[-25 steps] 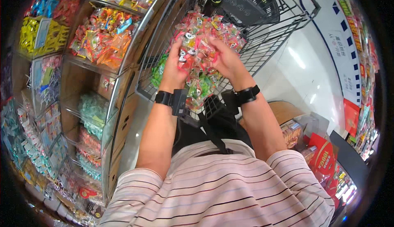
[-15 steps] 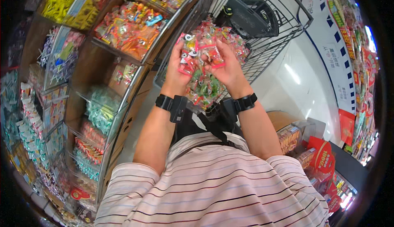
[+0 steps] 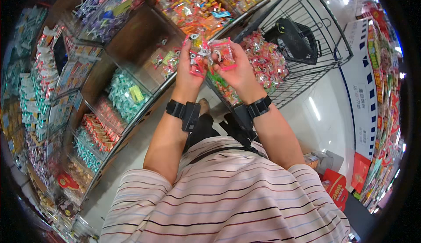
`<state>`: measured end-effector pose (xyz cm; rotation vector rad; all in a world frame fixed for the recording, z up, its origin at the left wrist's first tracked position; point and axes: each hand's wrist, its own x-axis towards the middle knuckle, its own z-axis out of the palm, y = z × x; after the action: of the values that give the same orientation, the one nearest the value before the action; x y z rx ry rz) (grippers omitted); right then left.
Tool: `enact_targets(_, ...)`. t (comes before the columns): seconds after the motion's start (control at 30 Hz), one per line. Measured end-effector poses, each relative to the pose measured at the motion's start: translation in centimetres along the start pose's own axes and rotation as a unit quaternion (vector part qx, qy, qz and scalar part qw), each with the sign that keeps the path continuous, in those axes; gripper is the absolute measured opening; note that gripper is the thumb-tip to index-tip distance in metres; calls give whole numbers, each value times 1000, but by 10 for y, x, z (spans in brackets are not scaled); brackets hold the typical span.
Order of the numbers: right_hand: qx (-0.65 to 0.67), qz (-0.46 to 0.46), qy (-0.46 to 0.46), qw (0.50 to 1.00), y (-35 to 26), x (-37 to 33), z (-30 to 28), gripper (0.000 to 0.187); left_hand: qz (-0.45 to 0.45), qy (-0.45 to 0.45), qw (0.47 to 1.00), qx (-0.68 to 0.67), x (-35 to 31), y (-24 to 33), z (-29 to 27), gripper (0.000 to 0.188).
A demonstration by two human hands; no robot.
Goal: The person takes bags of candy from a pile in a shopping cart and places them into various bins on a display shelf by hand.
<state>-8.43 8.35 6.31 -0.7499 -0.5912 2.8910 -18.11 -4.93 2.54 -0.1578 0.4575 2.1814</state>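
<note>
My left hand [image 3: 188,78] is closed around several small candy packets [image 3: 197,58] in clear and red wrappers with black-and-white prints. A few fingers' breadth to its right, my right hand [image 3: 240,77] grips another clear candy packet with red edges [image 3: 222,52]. Both hands are raised between the front edge of the candy bins and the shopping cart [image 3: 302,74]. Inside the cart lies a heap of wrapped candies [image 3: 263,61], mostly red and pink, partly hidden behind my right hand and wrist.
Left of me run shelf bins: orange-wrapped candies [image 3: 193,12], a low-filled bin [image 3: 164,62] with a few packets, and teal packets [image 3: 125,94]. A black plastic piece [image 3: 296,41] sits in the cart's far end. Further right stands a packed display [image 3: 380,89] beside a red box [image 3: 360,172].
The view has swung left, so the bins come nearer my hands and the cart sits further right. My hands have moved over the bin edge, still holding the packets.
</note>
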Motion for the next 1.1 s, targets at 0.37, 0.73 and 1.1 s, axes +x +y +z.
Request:
enact_targets(0.37, -23, 73, -70, 995, 77, 78, 36, 27, 56, 61, 995, -57, -16, 81, -85, 43)
enact_targets(0.73, -103, 114, -28, 988, 108, 127, 33, 37, 128, 205, 970, 3, -8, 115, -147, 38)
enact_targets(1.1, -203, 154, -55, 965, 72, 97, 23, 60, 191, 280, 925, 171, -27, 116, -118, 29)
